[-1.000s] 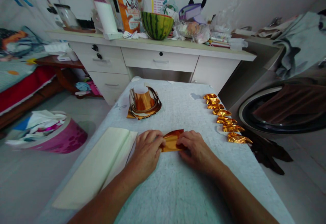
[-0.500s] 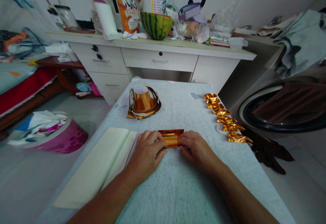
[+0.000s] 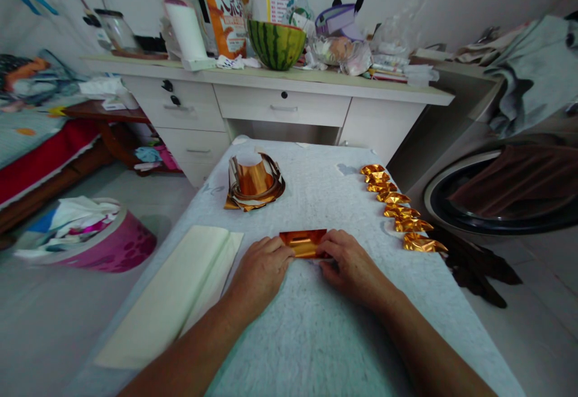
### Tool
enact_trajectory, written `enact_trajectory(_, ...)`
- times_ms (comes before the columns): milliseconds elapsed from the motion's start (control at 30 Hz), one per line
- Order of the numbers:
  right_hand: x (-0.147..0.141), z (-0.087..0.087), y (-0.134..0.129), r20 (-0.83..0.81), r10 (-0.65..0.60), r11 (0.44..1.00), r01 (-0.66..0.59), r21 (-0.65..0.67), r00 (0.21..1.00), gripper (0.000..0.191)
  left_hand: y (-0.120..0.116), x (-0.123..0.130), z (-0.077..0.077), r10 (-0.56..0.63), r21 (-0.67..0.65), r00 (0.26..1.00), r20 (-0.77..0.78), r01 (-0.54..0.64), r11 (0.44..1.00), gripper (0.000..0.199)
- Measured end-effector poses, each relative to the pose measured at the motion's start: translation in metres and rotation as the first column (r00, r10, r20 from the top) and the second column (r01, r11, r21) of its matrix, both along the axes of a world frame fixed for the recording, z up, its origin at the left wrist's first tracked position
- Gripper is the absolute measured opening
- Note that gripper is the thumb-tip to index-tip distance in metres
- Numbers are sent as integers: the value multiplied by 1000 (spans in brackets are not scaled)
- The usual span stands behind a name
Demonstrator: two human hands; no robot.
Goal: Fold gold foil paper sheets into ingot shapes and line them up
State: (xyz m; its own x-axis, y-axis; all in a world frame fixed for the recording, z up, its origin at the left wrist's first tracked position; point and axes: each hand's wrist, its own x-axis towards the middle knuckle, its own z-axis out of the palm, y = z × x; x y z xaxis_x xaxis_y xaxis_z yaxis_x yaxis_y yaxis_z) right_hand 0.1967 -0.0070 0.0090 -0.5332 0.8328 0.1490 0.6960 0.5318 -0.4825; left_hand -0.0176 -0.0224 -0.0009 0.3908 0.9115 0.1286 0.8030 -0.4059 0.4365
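Observation:
A small sheet of shiny gold foil paper (image 3: 301, 241) lies flat on the white cloth-covered table (image 3: 316, 325), folded into a narrow rectangle. My left hand (image 3: 261, 270) presses its left end with the fingertips. My right hand (image 3: 350, 263) pinches its right end against the table. A pile of gold foil sheets curled around a roll (image 3: 253, 182) stands farther back. A row of several folded gold foil pieces (image 3: 400, 209) runs along the table's right edge.
A stack of cream paper (image 3: 174, 293) lies at my left on the table. A pink bin (image 3: 94, 237) full of scraps sits on the floor at left. A white desk (image 3: 280, 105) with a halved watermelon (image 3: 276, 43) stands behind. A round dark basin (image 3: 501, 192) is at right.
The foil sheet, tilted and partly lifted a second ago, has been folded over and now lies flat as a narrow strip. Both hands have slid to its ends.

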Motion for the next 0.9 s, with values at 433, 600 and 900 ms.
enact_trajectory(433, 0, -11, 6, -12, 33, 998, -32, 63, 999, 14, -1, -1, 0, -26, 25, 997, 69, 24, 999, 15)
enact_trajectory(600, 1, -3, 4, -46, 1, 1000, 0, 27, 999, 9, 2, -1, 1, 14, -25, 997, 71, -12, 1000, 15)
enact_trajectory(900, -2, -3, 6, 78, -155, 986, 159, -42, 985, 13, 0, 2, 7, 83, -82, 994, 67, -78, 994, 17)
